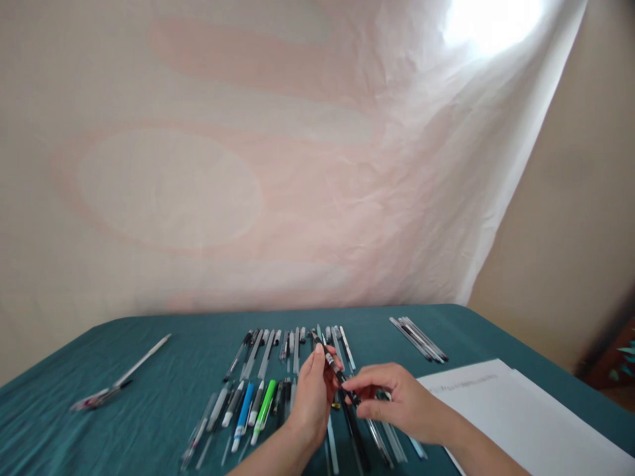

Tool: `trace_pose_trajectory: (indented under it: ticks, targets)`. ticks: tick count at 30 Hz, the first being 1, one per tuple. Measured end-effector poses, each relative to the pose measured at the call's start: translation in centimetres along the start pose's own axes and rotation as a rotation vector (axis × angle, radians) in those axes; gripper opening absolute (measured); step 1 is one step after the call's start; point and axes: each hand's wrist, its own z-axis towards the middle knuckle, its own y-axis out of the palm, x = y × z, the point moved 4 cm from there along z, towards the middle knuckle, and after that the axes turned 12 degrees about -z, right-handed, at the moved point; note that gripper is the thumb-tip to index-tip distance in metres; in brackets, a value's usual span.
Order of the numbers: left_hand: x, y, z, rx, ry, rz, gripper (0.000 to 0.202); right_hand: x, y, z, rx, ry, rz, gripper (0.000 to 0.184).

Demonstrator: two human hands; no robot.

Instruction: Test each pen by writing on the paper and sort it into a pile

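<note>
Head cam: L hand (313, 396) & R hand (394, 400) pinch blk pen (335, 369) (slim, cyl.) over wrinkled cloth (124, 446).

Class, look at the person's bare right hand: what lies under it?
The near ends of slim, clear plastic pens show below the bare right hand, on the dark green cloth. Whatever lies directly beneath the hand is covered and cannot be seen.
</note>
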Motion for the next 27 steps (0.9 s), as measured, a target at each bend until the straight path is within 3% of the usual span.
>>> trace_pose_trajectory:
  ticks: [5, 10, 12, 15, 18, 21, 24, 27]
  targets:
    - [-0.1, -0.1, -0.1, -0.005, 0.003, 0.009, 0.040, -0.3, -0.5, -0.3, -0.040, 0.005, 0.010, 0.031]
    - [-0.3, 0.5, -0.4, -0.094, -0.009, -0.032, 0.036, 0.3, -0.5, -0.4, -0.140, 0.026, 0.211, 0.064]
    - [-0.4, 1.0, -0.7, -0.124, -0.013, -0.038, 0.033, 0.4, -0.4, -0.3, -0.058, 0.004, 0.223, 0.062]
    - [-0.6, 1.7, -1.4, -0.197, -0.002, 0.032, 0.032, 0.6, -0.1, -0.1, 0.114, 0.011, 0.199, 0.040]
    - [-0.8, 2.1, -2.3, -0.336, 0.058, 0.325, 0.032, 1.4, -0.2, 0.1, 0.270, 0.101, 0.230, 0.038]
    - [-0.8, 2.4, -3.5, -0.514, 0.244, 0.856, 0.032, 2.4, -1.7, 0.2, 0.434, 0.170, 0.290, 0.043]
    - [-2.1, 2.8, -4.8, -0.860, 0.449, 1.377, 0.032, 3.2, -4.0, 0.1, 0.530, 0.221, 0.328, 0.047]
    - [-4.0, 2.6, -5.7, -1.171, 0.589, 1.660, 0.032, 3.7, -6.2, -0.4, 0.502, 0.269, 0.308, 0.046]
